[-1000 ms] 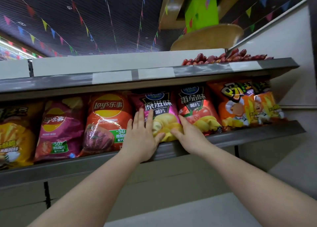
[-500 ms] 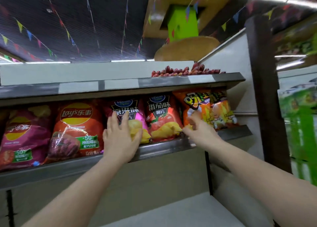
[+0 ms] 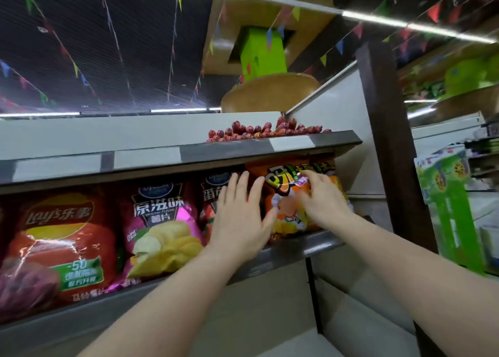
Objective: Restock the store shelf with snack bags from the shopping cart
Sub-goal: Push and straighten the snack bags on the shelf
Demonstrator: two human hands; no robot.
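Note:
A row of snack bags stands on the grey shelf (image 3: pixel 318 244). From the left: a red Lay's bag (image 3: pixel 59 238), a purple chip bag (image 3: pixel 159 229), a red tomato chip bag (image 3: pixel 213 194) and an orange snack bag (image 3: pixel 286 184) at the right end. My left hand (image 3: pixel 240 216) lies flat with spread fingers over the red tomato bag and the left edge of the orange bag. My right hand (image 3: pixel 321 202) rests on the front of the orange bag with its fingers bent over the bag's upper part. The shopping cart is out of view.
The shelf above (image 3: pixel 189 154) carries a pile of small red sausage snacks (image 3: pixel 264 131). A dark brown post (image 3: pixel 388 140) stands right of the shelf end. Farther right is a green display stand (image 3: pixel 453 208). A lower white shelf (image 3: pixel 297 340) lies under my arms.
Both hands moved right along the row: the left from the purple bag to the red tomato bag, the right onto the orange bag. The view also swung right.

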